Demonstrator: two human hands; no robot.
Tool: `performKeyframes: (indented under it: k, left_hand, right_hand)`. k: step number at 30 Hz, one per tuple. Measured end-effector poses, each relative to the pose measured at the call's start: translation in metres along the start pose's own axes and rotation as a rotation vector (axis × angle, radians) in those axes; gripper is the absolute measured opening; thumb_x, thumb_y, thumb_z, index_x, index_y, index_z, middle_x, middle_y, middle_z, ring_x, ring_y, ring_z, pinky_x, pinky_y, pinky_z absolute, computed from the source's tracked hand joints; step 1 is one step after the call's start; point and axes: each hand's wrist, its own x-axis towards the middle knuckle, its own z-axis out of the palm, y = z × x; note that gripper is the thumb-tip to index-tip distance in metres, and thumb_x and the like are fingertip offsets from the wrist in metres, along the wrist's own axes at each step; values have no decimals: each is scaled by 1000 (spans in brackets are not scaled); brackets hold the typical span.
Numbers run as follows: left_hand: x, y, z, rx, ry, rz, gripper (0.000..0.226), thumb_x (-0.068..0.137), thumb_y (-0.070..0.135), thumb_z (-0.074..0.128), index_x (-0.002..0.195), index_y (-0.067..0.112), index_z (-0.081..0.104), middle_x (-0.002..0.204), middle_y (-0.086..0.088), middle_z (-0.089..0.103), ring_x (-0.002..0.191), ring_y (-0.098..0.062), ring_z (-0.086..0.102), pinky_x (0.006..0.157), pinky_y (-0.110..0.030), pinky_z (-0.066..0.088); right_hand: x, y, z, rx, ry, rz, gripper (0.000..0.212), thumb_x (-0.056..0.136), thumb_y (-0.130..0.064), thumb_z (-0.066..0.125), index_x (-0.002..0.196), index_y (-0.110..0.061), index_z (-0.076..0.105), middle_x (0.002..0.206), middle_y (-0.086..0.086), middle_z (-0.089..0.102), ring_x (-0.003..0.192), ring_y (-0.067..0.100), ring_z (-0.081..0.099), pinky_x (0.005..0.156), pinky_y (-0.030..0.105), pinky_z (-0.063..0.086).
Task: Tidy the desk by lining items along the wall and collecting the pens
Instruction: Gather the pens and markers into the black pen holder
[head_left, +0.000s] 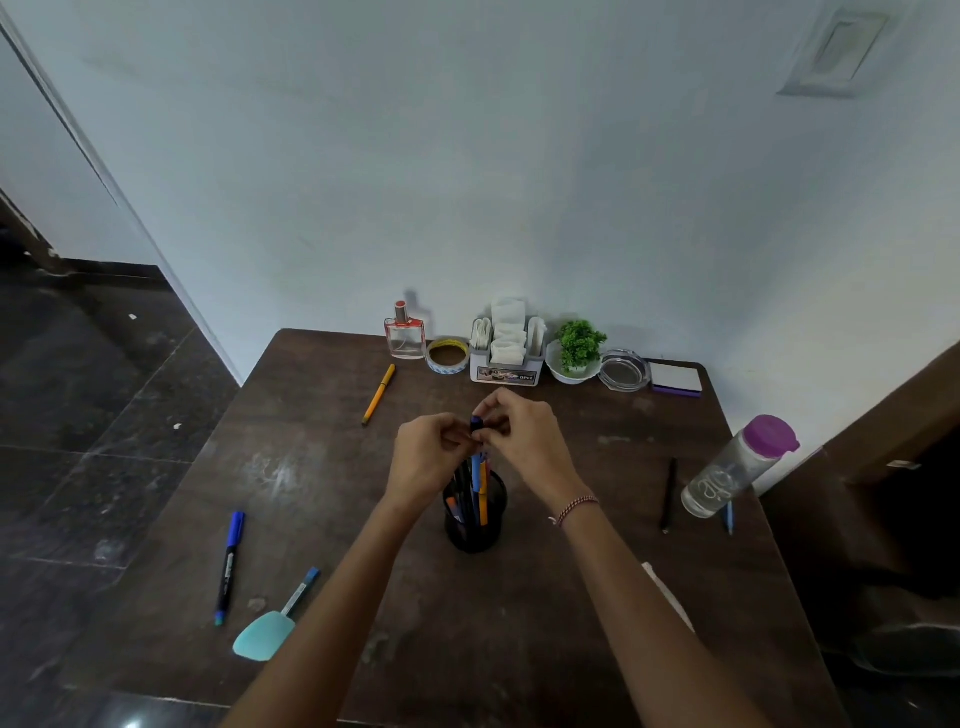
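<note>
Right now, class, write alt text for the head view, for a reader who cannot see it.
The left hand and right hand hold a blue pen above a black pen cup on a desk. Other pens lie loose around it; a perfume bottle, tape, tissues, plant, ashtray and notepad line the wall.

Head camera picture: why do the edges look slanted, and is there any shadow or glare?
In the head view the wide-angle lens splays the desk edges and slants the wall at left; the perfume bottle throws a faint shadow on the wall; a glint sits on the dark floor bottom left.
</note>
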Motion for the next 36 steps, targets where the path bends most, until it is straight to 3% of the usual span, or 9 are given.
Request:
performKeyframes:
  k: [3,7,12,19,23,28,30,33,36]
  left_hand:
    - [-3,-6,5,43,-4,-18,18,78,15,75,95,8,72,86,1,71,71,2,60,62,-1,46]
    - [-7,-20,16,111,-23,-65,17,80,16,73,94,8,74,88,-2,74,71,1,62,63,-4,46]
    - [-13,-33,28,246,-63,-138,20,79,28,73,97,19,75,91,4,74,81,-6,67,70,-19,51]
    - [-18,-43,41,375,-88,-121,21,83,35,68,102,28,71,94,9,67,75,-2,57,64,-19,48]
    - [-17,-47,43,387,-72,-116,22,83,36,67,103,26,71,95,6,65,76,-4,55,61,-18,43]
    - [-16,-51,44,334,-40,-135,20,82,31,70,100,21,72,92,4,65,75,-5,56,56,-16,40]
    - [-17,-52,42,334,-30,-142,22,80,32,71,100,21,71,93,3,66,78,-8,59,61,-22,48]
    - [-15,-53,35,339,-13,-130,26,80,34,71,104,23,70,92,4,65,78,-7,59,63,-22,48]
    - [-13,-52,21,335,43,-112,26,84,40,65,104,24,70,87,7,67,74,-4,58,58,-19,45]
  right_hand:
    - [-2,8,9,-25,-36,30,19,78,-7,72,90,-19,64,87,-4,70,71,-4,59,63,7,47]
    - [-5,20,19,-74,-92,65,16,79,-6,70,91,-15,68,89,-1,70,66,-5,56,57,2,43]
    - [-9,33,28,-232,-115,47,15,82,-15,69,96,-19,71,98,-5,61,86,6,57,73,20,50]
    - [-15,45,34,-425,-146,-15,19,88,-27,61,107,-28,67,101,-6,52,94,7,47,68,18,36]
    - [-17,47,38,-415,-90,-37,21,90,-26,58,109,-28,67,98,-6,51,88,3,38,66,18,36]
    - [-17,48,43,-376,-69,-23,23,87,-23,61,109,-27,66,98,-5,51,97,9,47,65,20,38]
    - [-18,51,46,-343,-54,-10,28,86,-21,63,113,-25,62,101,-5,52,100,11,48,71,21,40]
    - [-18,52,48,-256,0,18,40,83,-18,66,121,-24,55,106,-7,54,104,9,50,85,22,46]
    - [-14,48,46,-186,68,8,41,82,-14,67,120,-24,56,95,-12,51,93,6,52,84,27,50]
